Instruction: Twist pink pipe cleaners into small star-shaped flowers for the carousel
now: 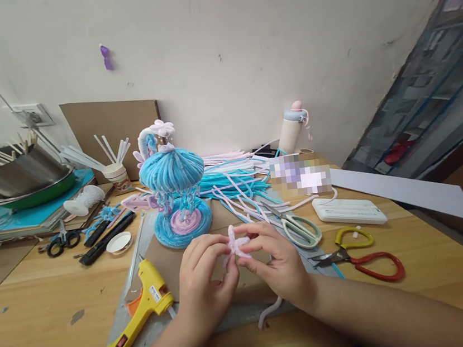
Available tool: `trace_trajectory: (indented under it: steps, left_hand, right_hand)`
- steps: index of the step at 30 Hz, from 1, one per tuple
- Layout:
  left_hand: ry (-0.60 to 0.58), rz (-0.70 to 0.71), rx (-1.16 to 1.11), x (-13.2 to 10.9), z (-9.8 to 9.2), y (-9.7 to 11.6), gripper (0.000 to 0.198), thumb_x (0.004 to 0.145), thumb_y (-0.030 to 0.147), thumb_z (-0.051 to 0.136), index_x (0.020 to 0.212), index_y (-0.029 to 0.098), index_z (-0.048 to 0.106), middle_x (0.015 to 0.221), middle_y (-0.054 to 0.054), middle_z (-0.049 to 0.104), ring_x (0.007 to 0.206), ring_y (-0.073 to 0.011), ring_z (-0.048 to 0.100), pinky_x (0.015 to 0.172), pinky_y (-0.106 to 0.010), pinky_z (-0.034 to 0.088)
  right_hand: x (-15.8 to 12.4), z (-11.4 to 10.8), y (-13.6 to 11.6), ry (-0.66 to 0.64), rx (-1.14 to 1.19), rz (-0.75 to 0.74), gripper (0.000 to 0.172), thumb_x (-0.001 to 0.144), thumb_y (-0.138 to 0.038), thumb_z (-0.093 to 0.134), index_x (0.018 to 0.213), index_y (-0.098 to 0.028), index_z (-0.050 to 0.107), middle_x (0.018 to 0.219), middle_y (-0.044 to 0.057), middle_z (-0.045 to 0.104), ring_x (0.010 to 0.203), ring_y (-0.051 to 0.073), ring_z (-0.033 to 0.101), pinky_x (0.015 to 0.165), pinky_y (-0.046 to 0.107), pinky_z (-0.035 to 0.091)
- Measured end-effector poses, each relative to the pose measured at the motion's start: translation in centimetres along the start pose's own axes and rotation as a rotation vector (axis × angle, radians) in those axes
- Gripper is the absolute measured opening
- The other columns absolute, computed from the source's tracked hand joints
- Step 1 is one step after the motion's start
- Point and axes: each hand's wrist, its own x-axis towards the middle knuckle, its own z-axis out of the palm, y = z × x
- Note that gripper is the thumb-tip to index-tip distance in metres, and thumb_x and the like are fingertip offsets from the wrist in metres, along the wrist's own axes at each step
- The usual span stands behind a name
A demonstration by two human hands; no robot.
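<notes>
Backed by a pale wall (217, 57), a wooden table (35, 332) is crowded with craft supplies. A small pink fuzzy piece (237, 245) is pinched at nine o'clock by the left hand (207, 273) and at three by the right hand (282, 260), fingers narrowed on it, apparently so its lobes are kept splayed; one is raised at twelve, between the fingertips. At eight, a yellow glue gun (152, 290) is laid, seemingly for easy reach.

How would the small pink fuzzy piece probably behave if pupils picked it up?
The pink piece, pinched by the left hand and right hand, is probably light, being small. Its fuzzy surface suggests little slipping. Its short arms stick out, so it may hold shape.
</notes>
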Motion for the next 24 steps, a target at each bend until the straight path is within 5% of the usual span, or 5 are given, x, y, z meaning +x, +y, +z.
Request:
trace_trajectory:
  steps: [24]
  left_hand:
    - [0.029,0.017,0.005,0.07,0.13,-0.01,0.02,0.07,0.003,0.06,0.082,0.019,0.057,0.089,-0.005,0.064,0.084,-0.0178,0.059,0.076,-0.033,0.047]
  right_hand:
    - [-0.06,-0.11,-0.18,0.009,0.009,-0.002,0.014,0.077,-0.016,0.067,0.088,-0.024,0.066,0.11,0.006,0.066,0.098,0.021,0.061,0.085,0.039,0.049]
